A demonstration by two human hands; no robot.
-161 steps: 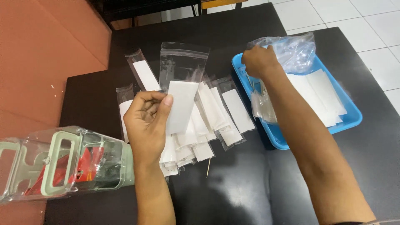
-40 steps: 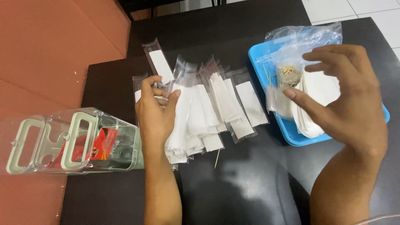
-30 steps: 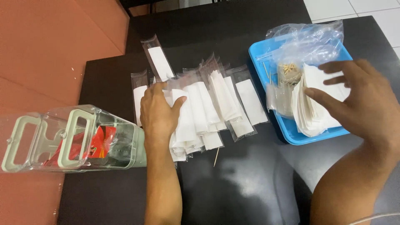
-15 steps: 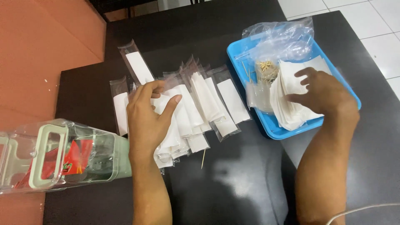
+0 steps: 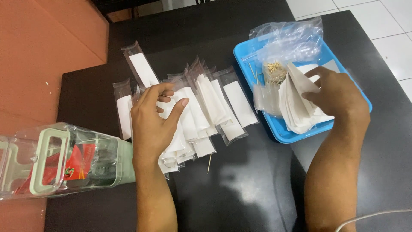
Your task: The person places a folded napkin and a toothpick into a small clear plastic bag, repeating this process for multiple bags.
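Two bare hands work over a dark surface [image 5: 240,189]. Left hand [image 5: 156,122], fingers loosely spread, rests flat on a fanned row of clear plastic sleeves holding white paper napkins [image 5: 201,109]. Right hand [image 5: 339,96], at three o'clock, pinches a stack of loose white napkins [image 5: 296,107] in a blue plastic tray [image 5: 283,133] near the surface's right edge. One wooden toothpick [image 5: 209,163] lies at six o'clock on open surface.

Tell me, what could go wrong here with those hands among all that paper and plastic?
The right hand is lifting folded napkins from the blue tray; it might pull up several at once. The toothpicks lying beside them could scatter. The left hand rests on the overlapping packets, which could slide apart. One stray toothpick already lies on the table.
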